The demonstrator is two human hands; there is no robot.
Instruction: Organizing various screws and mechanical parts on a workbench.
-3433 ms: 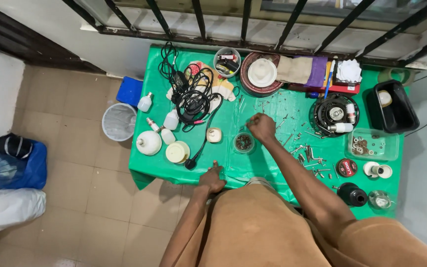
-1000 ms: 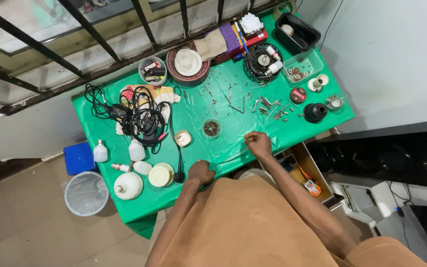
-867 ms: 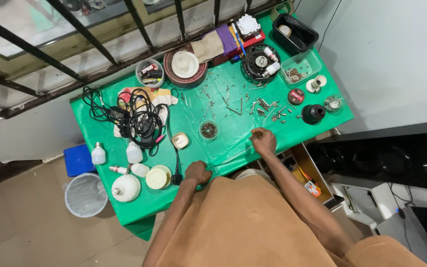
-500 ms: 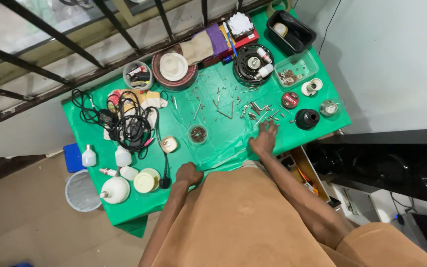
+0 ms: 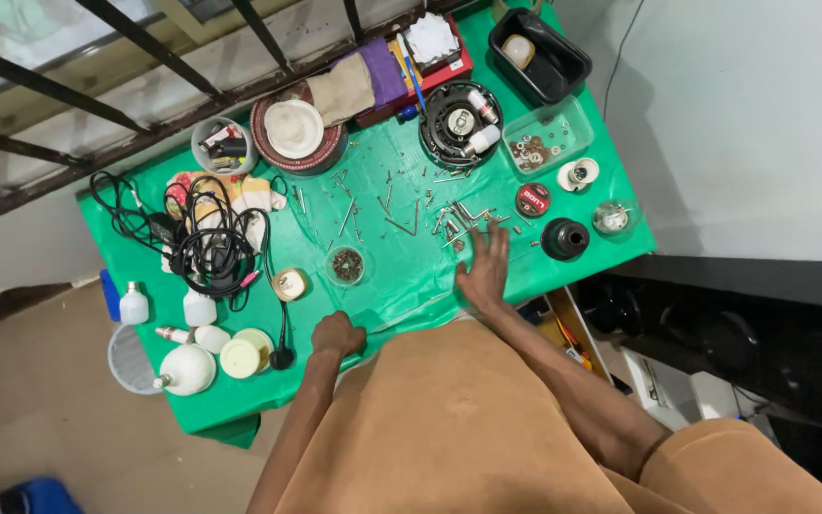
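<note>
We see the right hand flat, fingers spread, holding nothing, touching the scattered screws beside the small screw cup; the left hand is fisted at the green table's edge.

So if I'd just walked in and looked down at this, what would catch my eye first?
Probably the bright green table cover, crowded with small parts. The person's right hand lies flat, fingers spread, at the edge of a scatter of screws in the middle, while the left hand is curled at the near table edge. To the left sits a tangle of black cables, with white bulbs near that corner.
</note>
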